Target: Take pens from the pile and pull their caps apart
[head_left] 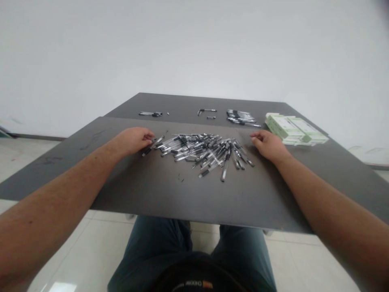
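Head view. One person, seated at a dark grey table (188, 207), bare forearms extended along both sides of a pile.

Item: loose pile of pens (209, 142), clear-barrelled with black grips, many, lying flat at mid-table between the two hands, overlapping at mixed angles; several splay toward the near edge.

Item: left hand (140, 138), at the pile's left end, fingers curled with the tips close together at a single pen (148, 150) lying aslant; whether they grip it, cannot tell.

Item: right hand (269, 145), just beyond the pile's right end, thumb and forefinger narrowly bent toward each other; whether anything sits between them, cannot tell.

Item: green-and-white cartons (281, 126), stacked at the far right, just beyond the right hand.

Item: group of pens (241, 115), laid roughly parallel, left of the cartons.

Item: small pen group (151, 114), far left, with one small piece (168, 113) beside it.

Item: pen set crosswise (209, 110), far centre, a short piece (211, 117) nearby.

Item: small dark scraps (181, 179), on the near side of the pile.
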`<state>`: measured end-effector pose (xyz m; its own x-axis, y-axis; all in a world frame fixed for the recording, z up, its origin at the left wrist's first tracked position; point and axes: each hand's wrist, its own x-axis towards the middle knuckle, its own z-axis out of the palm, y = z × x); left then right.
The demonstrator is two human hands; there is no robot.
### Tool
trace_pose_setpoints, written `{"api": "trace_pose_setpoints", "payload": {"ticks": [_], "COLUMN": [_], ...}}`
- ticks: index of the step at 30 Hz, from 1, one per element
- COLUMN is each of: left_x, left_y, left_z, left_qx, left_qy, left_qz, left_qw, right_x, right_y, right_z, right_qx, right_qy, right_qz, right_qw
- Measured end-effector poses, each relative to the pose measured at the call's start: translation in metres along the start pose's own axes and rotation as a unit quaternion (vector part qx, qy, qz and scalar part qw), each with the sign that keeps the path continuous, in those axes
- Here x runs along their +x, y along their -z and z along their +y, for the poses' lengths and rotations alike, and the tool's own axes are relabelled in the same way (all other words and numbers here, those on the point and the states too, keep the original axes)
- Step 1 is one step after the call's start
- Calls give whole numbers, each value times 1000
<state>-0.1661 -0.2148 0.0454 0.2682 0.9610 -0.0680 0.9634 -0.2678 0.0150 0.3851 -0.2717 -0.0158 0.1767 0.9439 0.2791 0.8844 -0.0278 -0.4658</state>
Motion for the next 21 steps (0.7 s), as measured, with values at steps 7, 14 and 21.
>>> {"api": "trace_pose_setpoints", "payload": {"ticks": [7,14,21], "left_x": [-23,-13,16], "left_y": [19,34,10], "left_z": [50,148,161], "left_qx": [-55,-241,-319], "left_qy": [-31,-138,-142], "left_qz": [110,231,295], "left_qw": [992,933,889], "right_x": [4,18,27], "right_y": [6,16,29], "right_z": [-6,-17,-35], "right_qx": [44,154,224], "right_qy": [-17,-74,-48], "right_qz": [-2,-11,35], "right_qw": [999,985,973]}}
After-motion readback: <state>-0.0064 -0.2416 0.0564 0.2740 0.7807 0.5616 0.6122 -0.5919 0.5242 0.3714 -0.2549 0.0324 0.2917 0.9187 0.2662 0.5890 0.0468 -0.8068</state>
